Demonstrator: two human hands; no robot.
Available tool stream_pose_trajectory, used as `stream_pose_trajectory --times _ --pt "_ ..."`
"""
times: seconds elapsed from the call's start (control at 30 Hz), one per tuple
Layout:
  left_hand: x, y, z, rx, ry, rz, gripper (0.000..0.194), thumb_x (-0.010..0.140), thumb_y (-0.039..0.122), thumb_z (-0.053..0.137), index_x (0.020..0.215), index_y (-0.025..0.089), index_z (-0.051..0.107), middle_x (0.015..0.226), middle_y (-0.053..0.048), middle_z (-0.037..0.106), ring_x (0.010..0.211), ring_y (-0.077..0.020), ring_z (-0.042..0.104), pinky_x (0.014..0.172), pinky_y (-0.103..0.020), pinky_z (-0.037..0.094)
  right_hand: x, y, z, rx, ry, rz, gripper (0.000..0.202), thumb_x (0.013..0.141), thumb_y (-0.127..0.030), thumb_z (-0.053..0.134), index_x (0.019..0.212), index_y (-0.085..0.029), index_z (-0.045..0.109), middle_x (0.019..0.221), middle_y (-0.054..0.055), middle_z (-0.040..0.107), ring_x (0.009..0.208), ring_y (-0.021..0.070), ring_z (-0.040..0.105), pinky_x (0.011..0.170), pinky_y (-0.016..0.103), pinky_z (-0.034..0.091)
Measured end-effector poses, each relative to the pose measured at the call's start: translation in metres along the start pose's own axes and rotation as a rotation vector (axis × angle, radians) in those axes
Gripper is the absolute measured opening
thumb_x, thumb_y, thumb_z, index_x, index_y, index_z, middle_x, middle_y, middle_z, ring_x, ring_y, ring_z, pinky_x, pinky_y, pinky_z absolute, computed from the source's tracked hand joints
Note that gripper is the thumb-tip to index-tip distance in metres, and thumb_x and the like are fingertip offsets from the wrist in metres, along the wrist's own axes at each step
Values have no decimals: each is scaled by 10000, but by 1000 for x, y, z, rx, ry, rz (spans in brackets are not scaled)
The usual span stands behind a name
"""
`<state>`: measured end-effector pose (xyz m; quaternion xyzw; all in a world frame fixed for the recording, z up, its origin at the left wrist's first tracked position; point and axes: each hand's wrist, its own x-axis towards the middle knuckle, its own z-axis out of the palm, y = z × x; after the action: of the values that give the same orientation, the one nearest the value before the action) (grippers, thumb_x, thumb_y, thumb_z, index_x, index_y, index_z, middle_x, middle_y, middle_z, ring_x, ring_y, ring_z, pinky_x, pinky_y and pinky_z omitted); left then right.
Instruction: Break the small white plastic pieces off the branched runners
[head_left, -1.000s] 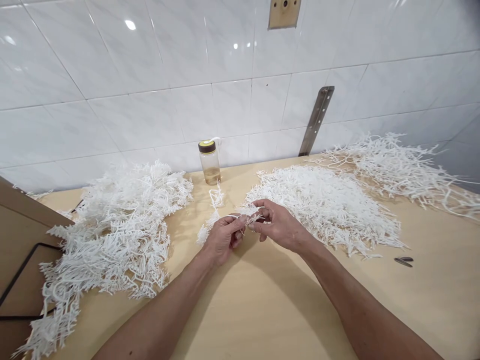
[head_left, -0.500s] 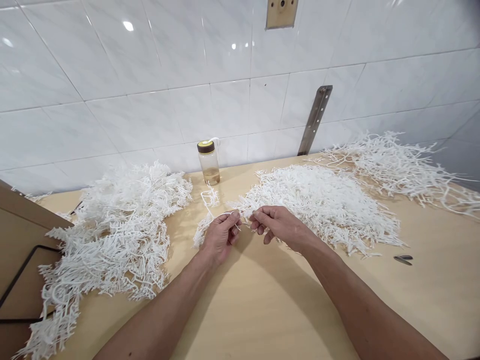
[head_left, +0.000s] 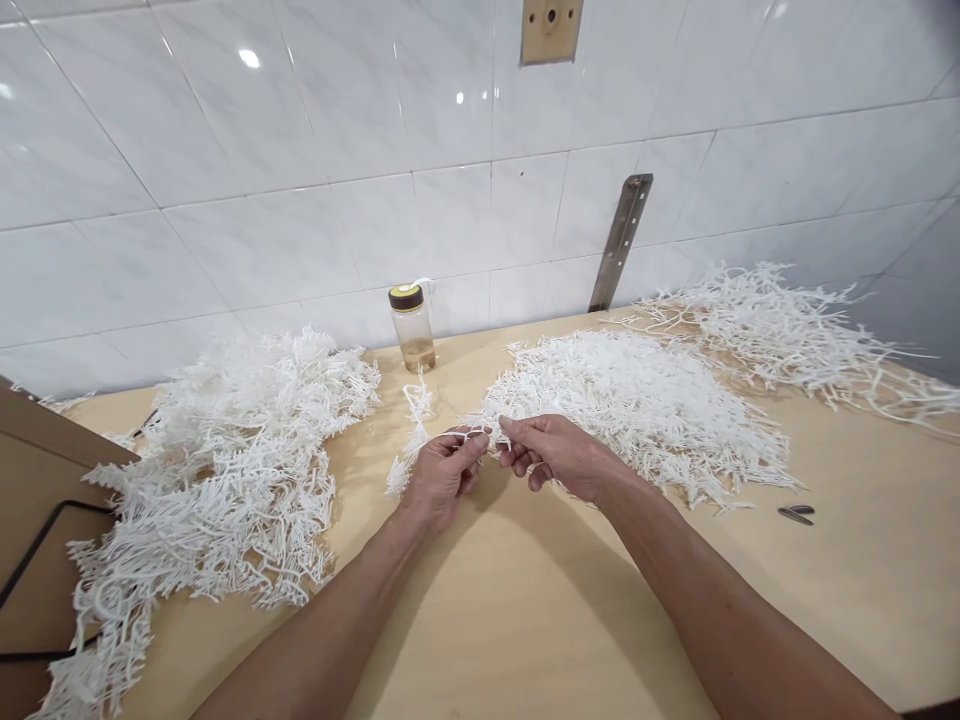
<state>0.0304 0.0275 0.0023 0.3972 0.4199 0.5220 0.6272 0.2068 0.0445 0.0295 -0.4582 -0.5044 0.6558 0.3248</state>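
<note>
My left hand [head_left: 444,472] pinches a thin white branching strand [head_left: 472,433] between thumb and fingers, at the middle of the table. Close by on the right, my right hand [head_left: 551,452] has its thumb and fingertips closed on a small white branched sprig [head_left: 498,430]. The two hands almost meet. Behind the left hand lies a loose white branched piece [head_left: 406,455]. Just beyond the right hand spreads a pile of short white branched sprigs [head_left: 637,400]. Exactly where the strand and the sprig join is too small to tell.
A large white branched heap [head_left: 232,470] covers the left, beside a brown box [head_left: 45,450]. A bottle [head_left: 412,335] stands near the tiled wall. Longer white branches [head_left: 795,330] lie at the far right. A small dark metal tool [head_left: 796,514] rests on the table [head_left: 570,640].
The view has shifted slightly. The white strand that stood up behind my left hand now lies across its fingertips, and a sprig shows between the two hands.
</note>
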Motion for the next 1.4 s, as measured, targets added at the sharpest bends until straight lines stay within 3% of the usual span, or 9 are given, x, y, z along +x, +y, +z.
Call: stream_pose_trajectory --times 0.37,0.5,0.67,0.9,1.2,1.4 --pt "1 0 1 29 64 52 383 615 423 851 815 119 728 587 32 503 466 -48 356 395 -195 243 0 3 -1 -9 -50 -76 408 714 -522 773 809 -137 676 859 71 667 656 104 568 521 213 502" --pt "-1 0 3 30 66 38 382 604 420 854 808 125 718 579 28 523 465 -53 361 404 -200 253 4 8 2 -54 45 -135 324 724 -449 764 783 -156 640 671 8 602 628 114 579 523 217 519" --pt "-1 -1 4 89 35 87 373 622 453 835 775 137 709 719 -11 617 492 -58 415 455 -216 321 6 12 7 -217 196 -217 207 769 -368 699 814 -173 649 689 10 623 611 126 601 525 243 559" --pt "-2 -1 2 264 168 166 394 662 507 792 603 153 628 618 20 538 492 -76 416 472 -230 304 -3 2 15 -370 208 -228 160 817 -332 625 822 -177 667 709 25 635 611 138 621 499 232 571" --pt "-2 0 0 241 112 141 450 697 548 750 561 148 594 598 11 514 459 -70 404 445 -237 290 0 7 14 -428 268 -291 140 820 -319 582 819 -203 661 714 16 646 608 150 635 487 239 569" --pt "-4 2 2 153 94 93 422 600 481 839 817 157 677 601 30 542 443 -65 403 422 -214 275 0 7 15 -414 337 -309 151 786 -277 587 900 -207 657 767 23 686 594 142 618 464 237 556"
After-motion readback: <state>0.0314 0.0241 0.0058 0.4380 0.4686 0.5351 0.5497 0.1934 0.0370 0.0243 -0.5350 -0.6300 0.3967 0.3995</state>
